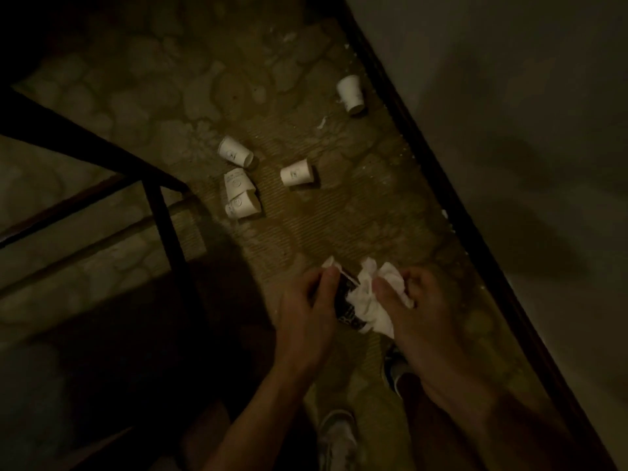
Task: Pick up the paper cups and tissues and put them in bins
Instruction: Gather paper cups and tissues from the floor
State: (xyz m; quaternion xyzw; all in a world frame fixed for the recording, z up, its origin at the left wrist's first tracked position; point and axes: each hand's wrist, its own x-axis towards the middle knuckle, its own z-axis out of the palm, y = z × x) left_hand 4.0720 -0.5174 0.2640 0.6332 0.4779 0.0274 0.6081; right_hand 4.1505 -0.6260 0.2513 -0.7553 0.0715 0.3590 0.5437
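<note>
**Operator:** On the head view, what am I holding?

**Spotter:** Your right hand [418, 300] has its fingers curled round a crumpled white tissue [370, 300]. Your left hand [307, 300] pinches a dark flat packet [346, 300] with a white bit at its top. Both are held together above the floor [339, 226], and no bin is in view.

**Operator:** What could go wrong?

**Spotter:** Much of the tissue hangs loose below your fingers. I'd judge it may slip out if you reach for a cup with that hand. The cups lie on their sides, so a nudge could roll them towards the steps [85, 249] under the railing [68, 130]. The light is poor too, so small bits are easy to miss.

**Operator:** How many things are there?

**Spotter:** There are five paper cups [296, 174]. Two of them touch each other [242, 205], and one lies apart by the wall [350, 93]. You have one tissue wad in hand, and one small white scrap [321, 122] lies on the floor. Anything else is too dim to tell.
</note>
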